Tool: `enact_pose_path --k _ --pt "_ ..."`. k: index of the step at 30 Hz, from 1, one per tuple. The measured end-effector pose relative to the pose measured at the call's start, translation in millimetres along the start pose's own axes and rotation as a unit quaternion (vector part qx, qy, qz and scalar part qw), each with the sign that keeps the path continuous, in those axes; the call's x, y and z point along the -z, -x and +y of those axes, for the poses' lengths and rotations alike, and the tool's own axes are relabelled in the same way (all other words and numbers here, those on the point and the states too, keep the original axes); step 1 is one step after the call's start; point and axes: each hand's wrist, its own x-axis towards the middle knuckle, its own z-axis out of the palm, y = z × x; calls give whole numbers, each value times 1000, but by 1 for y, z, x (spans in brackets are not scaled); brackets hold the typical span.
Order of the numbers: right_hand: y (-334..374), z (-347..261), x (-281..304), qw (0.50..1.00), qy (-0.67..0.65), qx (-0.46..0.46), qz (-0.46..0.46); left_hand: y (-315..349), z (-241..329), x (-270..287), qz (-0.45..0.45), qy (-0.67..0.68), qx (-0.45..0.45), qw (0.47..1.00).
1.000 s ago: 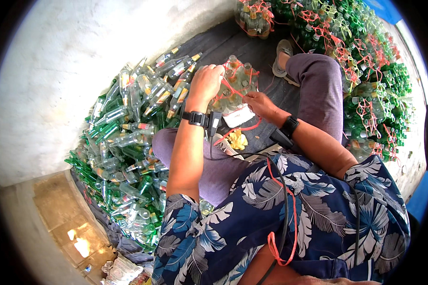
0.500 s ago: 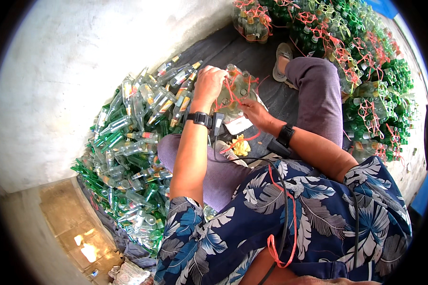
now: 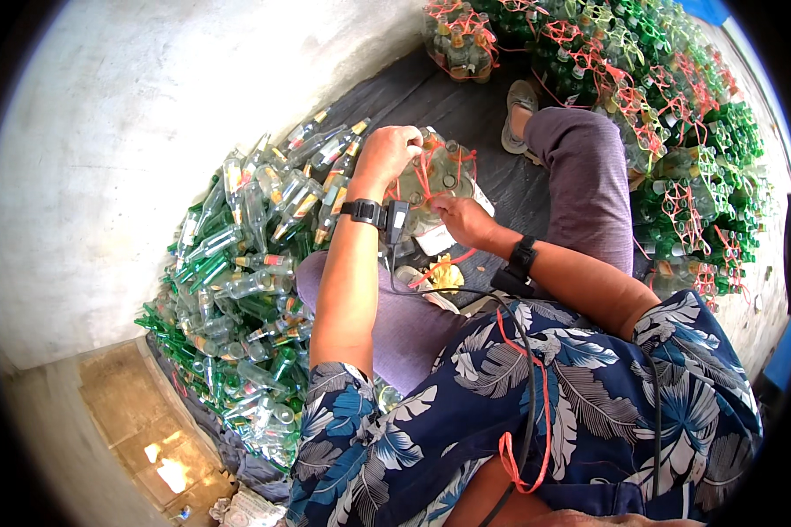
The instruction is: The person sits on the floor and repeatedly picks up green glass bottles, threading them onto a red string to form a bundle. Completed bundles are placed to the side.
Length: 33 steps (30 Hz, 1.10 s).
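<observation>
In front of my crossed legs stands a bundle of clear glass bottles point(image 3: 449, 182), upright and close together. Red plastic twine point(image 3: 424, 172) runs around and between their necks. My left hand point(image 3: 388, 156) is closed on the twine at the bundle's far left side, its fingertips pinched. Lower down, at the near side, my right hand point(image 3: 464, 220) pinches the same twine. Between the two hands the strands look pulled tight. A loose tail of red twine point(image 3: 455, 261) trails below my right hand.
A big heap of loose green and clear bottles point(image 3: 253, 206) lies to my left against the white wall point(image 3: 149, 114). Tied bundles of bottles point(image 3: 624, 97) are stacked at the far right. A crumpled yellow thing point(image 3: 446, 274) lies by my foot. A black cable point(image 3: 466, 290) crosses my lap.
My right hand has shifted slightly left, toward my left hand. The twine strands now stand more upright between the hands, while both keep their grip.
</observation>
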Motion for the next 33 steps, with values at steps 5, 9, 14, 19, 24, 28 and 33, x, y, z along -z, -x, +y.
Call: enact_pose_path --k 5,9,14,19,24,28,33 --pt "-1 -1 5 998 68 -3 -12 -7 -5 -8 13 -59 -17 998" --pt "-2 -12 20 990 137 -30 -30 -5 -17 -12 25 -57 18 998" --pt "-1 5 19 984 171 -2 -46 12 -13 -10 107 -67 3 992" --pt "-1 13 24 988 141 64 -27 46 3 -11 192 -89 -6 977" --pt "-3 13 28 989 139 48 -26 91 30 -36 46 -43 18 998" --pt "-3 7 23 984 157 84 -11 106 27 -58 73 -119 -8 990" --pt "0 8 23 971 192 144 15 106 25 -56 88 -124 -19 988"
